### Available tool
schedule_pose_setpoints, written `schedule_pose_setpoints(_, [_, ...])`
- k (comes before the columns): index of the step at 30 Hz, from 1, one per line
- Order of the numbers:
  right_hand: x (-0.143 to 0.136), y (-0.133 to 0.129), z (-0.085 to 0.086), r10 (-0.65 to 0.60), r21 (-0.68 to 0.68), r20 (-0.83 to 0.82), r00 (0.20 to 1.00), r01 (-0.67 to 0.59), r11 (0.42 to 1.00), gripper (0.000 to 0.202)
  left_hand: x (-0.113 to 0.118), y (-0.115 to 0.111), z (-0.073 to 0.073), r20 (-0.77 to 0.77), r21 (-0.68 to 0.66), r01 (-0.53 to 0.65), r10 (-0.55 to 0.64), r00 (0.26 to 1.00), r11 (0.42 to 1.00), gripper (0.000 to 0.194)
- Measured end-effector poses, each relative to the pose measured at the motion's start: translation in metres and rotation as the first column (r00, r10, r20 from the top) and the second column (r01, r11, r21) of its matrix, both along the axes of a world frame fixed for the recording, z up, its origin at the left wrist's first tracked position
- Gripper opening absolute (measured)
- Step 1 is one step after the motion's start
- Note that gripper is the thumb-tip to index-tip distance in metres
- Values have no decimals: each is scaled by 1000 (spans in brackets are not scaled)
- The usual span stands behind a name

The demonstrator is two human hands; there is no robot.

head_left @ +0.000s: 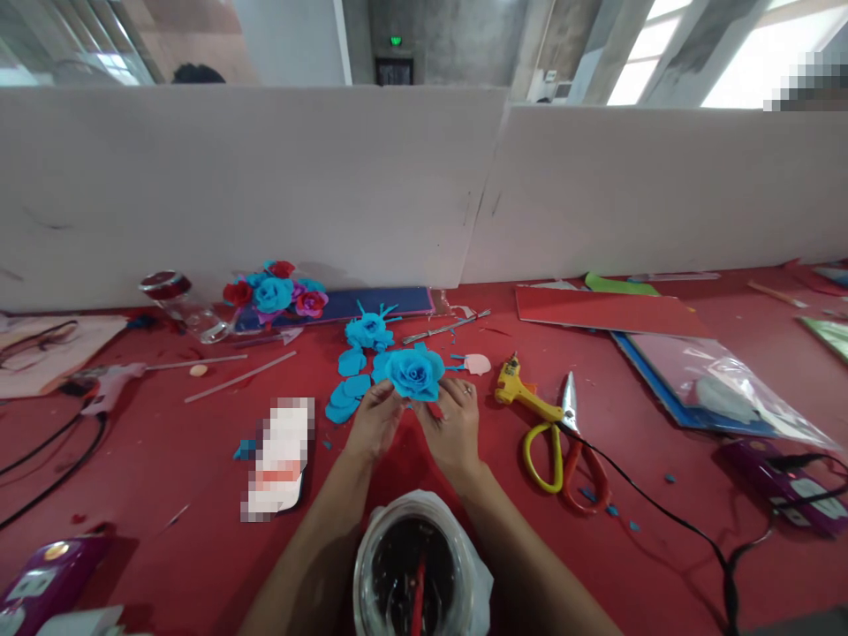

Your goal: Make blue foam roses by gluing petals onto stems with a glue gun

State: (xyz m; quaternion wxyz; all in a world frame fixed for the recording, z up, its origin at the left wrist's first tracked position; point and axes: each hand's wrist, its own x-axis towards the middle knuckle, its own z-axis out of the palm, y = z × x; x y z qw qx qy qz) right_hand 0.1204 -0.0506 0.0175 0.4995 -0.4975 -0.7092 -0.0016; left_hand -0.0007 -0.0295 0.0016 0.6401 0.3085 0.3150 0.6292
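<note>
A blue paper flower (pixel 415 373) with layered petals is held up between both hands in the middle of the view. My left hand (pixel 377 422) closes on its lower left side, fingers partly hidden by the petals. From the lower right, my right hand (pixel 451 424) grips the same flower; a ring shows on one finger. Loose blue paper petals (pixel 343 403) lie just left of my left hand. Behind them rests another blue paper piece with thin strips (pixel 369 330). A pale pink petal-shaped piece (pixel 477 364) lies beyond my right hand.
Close in front stands a cup of dark drink (pixel 419 565). Scissors (pixel 568 450) and a yellow glue gun (pixel 526 389) with its cord lie right. A phone (pixel 282 459), a pink glue gun (pixel 109 386), a glass bottle (pixel 189 309) and finished paper flowers (pixel 273 296) are left.
</note>
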Motion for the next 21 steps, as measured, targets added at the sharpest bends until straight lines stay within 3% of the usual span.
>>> schedule_pose_setpoints(8, [4,-1,2,34,65,58,998,-38,997,15,-1,-1,-4,66,-15,4,-3,998,1000,28])
schedule_pose_setpoints(12, [3,-1,5,60,70,-31,998,-57,996,22,-1,-2,-4,58,-33,-5,7,998,999,29])
schedule_pose_setpoints(16, [2,-2,8,61,72,-156,986,-50,996,14,2,-4,-3,82,-84,-27,34,996,996,30])
schedule_pose_setpoints(21, [0,-5,9,75,99,-148,986,-61,993,17,2,-5,-2,79,-129,-59,70,994,990,31])
